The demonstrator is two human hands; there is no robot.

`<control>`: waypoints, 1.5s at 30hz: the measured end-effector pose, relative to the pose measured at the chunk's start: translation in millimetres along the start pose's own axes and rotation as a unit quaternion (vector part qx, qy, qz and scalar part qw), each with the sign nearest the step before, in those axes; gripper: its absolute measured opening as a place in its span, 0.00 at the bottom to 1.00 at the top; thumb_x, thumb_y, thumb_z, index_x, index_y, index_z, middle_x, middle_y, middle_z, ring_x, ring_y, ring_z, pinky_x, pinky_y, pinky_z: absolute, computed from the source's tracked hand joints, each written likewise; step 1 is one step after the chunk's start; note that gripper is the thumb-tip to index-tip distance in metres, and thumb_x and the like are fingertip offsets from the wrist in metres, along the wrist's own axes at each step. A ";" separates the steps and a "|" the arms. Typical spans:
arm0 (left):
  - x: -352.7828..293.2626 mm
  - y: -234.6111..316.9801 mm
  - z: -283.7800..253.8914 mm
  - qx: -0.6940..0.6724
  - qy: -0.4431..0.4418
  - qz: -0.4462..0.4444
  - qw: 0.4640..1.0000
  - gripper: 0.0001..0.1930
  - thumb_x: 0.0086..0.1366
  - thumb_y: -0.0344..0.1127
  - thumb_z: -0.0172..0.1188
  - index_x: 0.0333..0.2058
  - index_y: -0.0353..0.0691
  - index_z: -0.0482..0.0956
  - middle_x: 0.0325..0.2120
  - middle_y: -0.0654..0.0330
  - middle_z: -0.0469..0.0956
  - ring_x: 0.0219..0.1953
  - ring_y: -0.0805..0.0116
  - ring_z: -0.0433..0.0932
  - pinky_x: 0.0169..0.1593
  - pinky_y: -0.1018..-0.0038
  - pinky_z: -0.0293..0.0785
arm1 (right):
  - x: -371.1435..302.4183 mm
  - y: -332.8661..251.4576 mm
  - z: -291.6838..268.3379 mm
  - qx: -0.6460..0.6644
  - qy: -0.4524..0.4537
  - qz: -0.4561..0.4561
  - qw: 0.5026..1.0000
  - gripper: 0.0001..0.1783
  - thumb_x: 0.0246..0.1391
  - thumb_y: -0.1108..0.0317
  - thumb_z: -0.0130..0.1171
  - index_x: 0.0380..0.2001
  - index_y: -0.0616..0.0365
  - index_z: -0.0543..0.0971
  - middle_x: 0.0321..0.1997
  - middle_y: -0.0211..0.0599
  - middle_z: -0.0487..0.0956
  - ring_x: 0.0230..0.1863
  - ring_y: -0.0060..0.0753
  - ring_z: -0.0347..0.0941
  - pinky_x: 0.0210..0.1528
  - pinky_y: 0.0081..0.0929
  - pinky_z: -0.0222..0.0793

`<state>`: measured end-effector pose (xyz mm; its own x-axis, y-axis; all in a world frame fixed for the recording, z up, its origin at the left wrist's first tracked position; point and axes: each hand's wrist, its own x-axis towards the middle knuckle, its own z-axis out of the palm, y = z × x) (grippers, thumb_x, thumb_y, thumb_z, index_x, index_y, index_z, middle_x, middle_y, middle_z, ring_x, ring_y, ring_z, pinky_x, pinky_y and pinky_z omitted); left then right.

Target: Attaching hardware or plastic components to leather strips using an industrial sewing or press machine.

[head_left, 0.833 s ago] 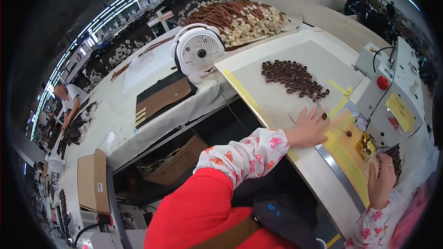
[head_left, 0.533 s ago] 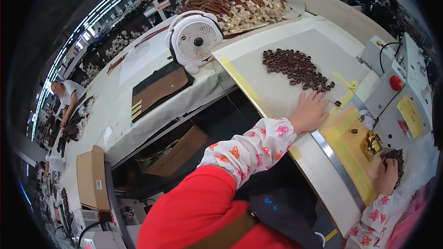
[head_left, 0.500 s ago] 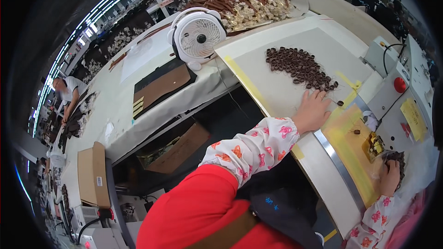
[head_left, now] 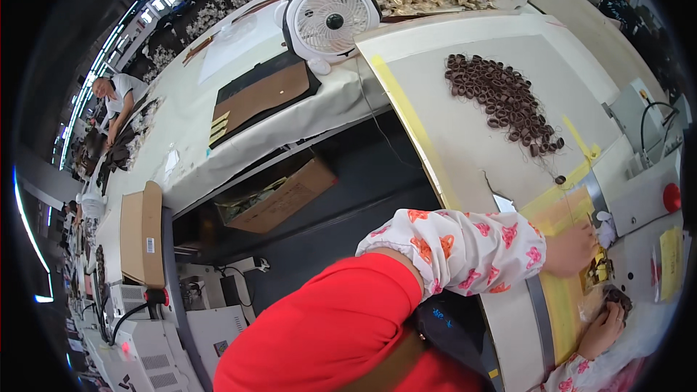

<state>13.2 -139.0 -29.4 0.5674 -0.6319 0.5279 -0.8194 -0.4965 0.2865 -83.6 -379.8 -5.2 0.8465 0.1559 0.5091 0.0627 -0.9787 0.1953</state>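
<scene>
- Work surface: a pale board (head_left: 435, 101) lies ahead of me, edged with yellow tape (head_left: 408, 123). A heap of small brown loops (head_left: 504, 105) sits on it, loose threads trailing. One single loop (head_left: 560, 180) lies apart, between the heap and my left hand (head_left: 571, 249).
- Right side: a grey machine housing (head_left: 642, 210) with a red button (head_left: 671, 198) borders the board. A brass-coloured mechanism (head_left: 600, 270) sits at its base.
- Far left: a white fan (head_left: 323, 33) stands upright on the adjoining table (head_left: 181, 149), near a brown panel (head_left: 261, 98) laid over a black sheet. Behind it lies a pile of brown strips with pale gold pieces. A co-worker (head_left: 127, 98) bends over dark material.
- Obstruction: my left floral sleeve (head_left: 465, 254) crosses the board's near edge and covers part of it.
- Left fingers: bent, at the brass-coloured mechanism. I cannot tell their opening or whether they hold a loop.
- Right fingers: curled against dark brown pieces (head_left: 618, 297) at the clear plastic bag (head_left: 592, 303). I cannot tell whether they grip any.
- Containers: the bag is bunched around those pieces. A cardboard box (head_left: 298, 199) beneath the table holds crumpled material. A second carton (head_left: 149, 247) stands at left; its contents are hidden.
</scene>
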 end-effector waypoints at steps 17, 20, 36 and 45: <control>4.6 -6.5 38.4 -0.178 0.098 -0.183 0.962 0.08 0.49 0.34 0.54 0.20 0.36 0.76 0.23 0.56 0.72 0.28 0.57 0.70 0.35 0.66 0.64 | -0.3 -72.3 -24.8 0.593 -0.062 0.208 0.775 0.10 0.47 0.82 0.52 0.36 0.69 0.73 0.36 0.42 0.74 0.34 0.29 0.69 0.36 0.21 0.67; 9.3 -22.7 -18.7 0.042 -0.104 -0.041 0.993 0.07 0.48 0.35 0.54 0.19 0.42 0.78 0.29 0.60 0.72 0.33 0.64 0.70 0.38 0.69 0.60 | -3.6 -66.0 -22.9 0.600 -0.071 0.234 0.762 0.10 0.47 0.82 0.51 0.36 0.68 0.74 0.35 0.40 0.75 0.34 0.29 0.69 0.37 0.22 0.66; 3.3 -30.0 -34.4 0.149 -0.033 0.031 0.988 0.08 0.47 0.33 0.50 0.21 0.41 0.79 0.26 0.59 0.75 0.38 0.60 0.70 0.54 0.67 0.53 | 2.1 -68.5 -21.2 0.615 -0.111 0.247 0.740 0.07 0.47 0.82 0.44 0.29 0.62 0.69 0.29 0.26 0.68 0.26 0.15 0.62 0.28 0.11 0.58; 7.0 -31.0 -29.8 0.078 -0.067 0.038 0.994 0.16 0.52 0.26 0.46 0.42 0.36 0.71 0.30 0.47 0.73 0.40 0.50 0.67 0.48 0.59 0.60 | -0.3 -31.8 -9.9 0.603 -0.043 0.345 0.718 0.07 0.45 0.80 0.47 0.30 0.66 0.71 0.20 0.27 0.70 0.20 0.14 0.65 0.23 0.12 0.62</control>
<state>40.2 -110.2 -10.7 0.5189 -0.7389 0.4299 -0.8435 -0.5243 0.1169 -91.1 -347.5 -3.2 0.9226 -0.3791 0.0716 -0.0192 -0.2307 -0.9728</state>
